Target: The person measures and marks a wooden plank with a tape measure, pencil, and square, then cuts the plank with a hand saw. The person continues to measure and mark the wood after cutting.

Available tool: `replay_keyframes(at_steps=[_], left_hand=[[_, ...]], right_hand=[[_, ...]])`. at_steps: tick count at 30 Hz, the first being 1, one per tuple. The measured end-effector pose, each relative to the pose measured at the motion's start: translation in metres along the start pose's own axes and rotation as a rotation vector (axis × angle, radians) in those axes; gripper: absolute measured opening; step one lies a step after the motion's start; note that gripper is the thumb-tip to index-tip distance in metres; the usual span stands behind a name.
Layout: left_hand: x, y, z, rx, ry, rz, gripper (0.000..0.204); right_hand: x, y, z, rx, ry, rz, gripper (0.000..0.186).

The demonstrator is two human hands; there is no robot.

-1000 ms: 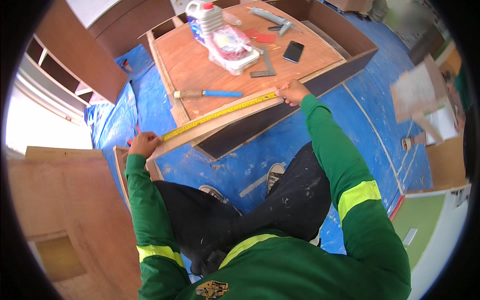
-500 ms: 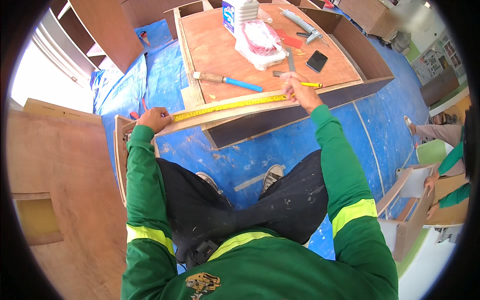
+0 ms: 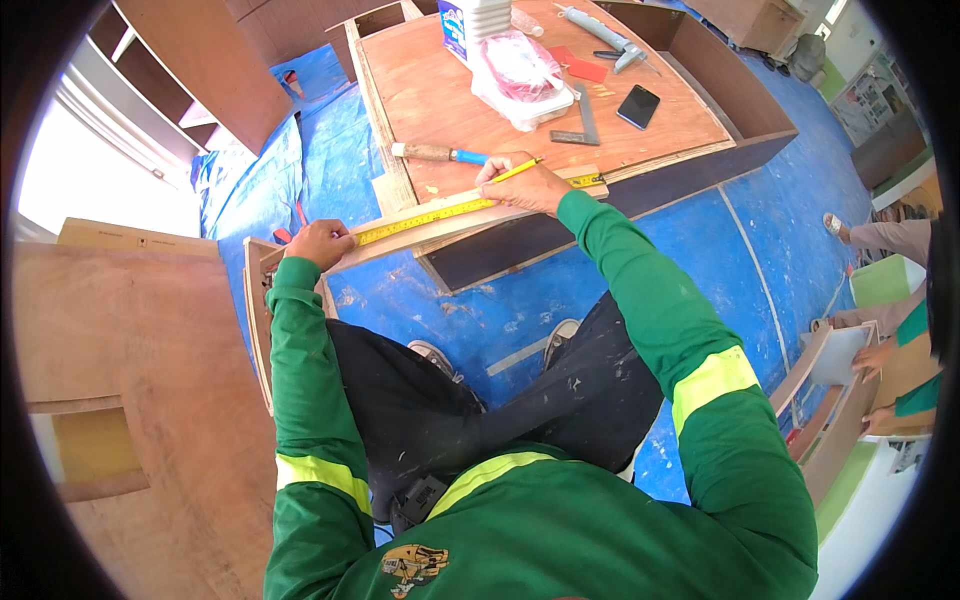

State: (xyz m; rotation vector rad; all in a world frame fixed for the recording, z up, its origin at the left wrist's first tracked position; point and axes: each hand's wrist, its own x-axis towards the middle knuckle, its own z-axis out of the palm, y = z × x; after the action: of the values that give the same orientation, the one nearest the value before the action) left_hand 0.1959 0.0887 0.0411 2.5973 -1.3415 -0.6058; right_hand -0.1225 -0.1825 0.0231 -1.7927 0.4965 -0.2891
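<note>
A yellow tape measure (image 3: 420, 216) is stretched along a pale wooden strip (image 3: 395, 243), its free end past my right hand. My left hand (image 3: 320, 243) is closed around the tape's left end, over the strip; whether the tape's case is in it is hidden. My right hand (image 3: 525, 187) rests over the tape and pinches a yellow pencil (image 3: 522, 168), which points up and to the right. Just beyond lies a tool with a wooden handle (image 3: 425, 152) and a blue part, partly covered by my right hand.
The strip lies across the near edge of a large wooden panel (image 3: 430, 100). On the panel are a try square (image 3: 585, 125), a phone (image 3: 638, 106), a caulking gun (image 3: 605, 40) and a plastic-wrapped tub (image 3: 520, 85). At right, another person's hands (image 3: 875, 358) hold a wooden frame (image 3: 840, 400).
My right hand has moved left along the tape with the pencil, uncovering the tape's far end and the try square. My left hand keeps its hold.
</note>
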Motion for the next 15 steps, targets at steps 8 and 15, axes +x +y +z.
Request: replay_keyframes(at_steps=[8, 15], left_hand=[[0.002, -0.012, 0.008, -0.009, 0.042, 0.056, 0.039], [0.000, -0.006, 0.008, -0.041, 0.032, 0.046, 0.036]], right_hand=[[0.006, 0.013, 0.002, 0.032, 0.051, 0.014, 0.017], [0.006, 0.023, 0.001, -0.002, 0.063, -0.002, 0.016]])
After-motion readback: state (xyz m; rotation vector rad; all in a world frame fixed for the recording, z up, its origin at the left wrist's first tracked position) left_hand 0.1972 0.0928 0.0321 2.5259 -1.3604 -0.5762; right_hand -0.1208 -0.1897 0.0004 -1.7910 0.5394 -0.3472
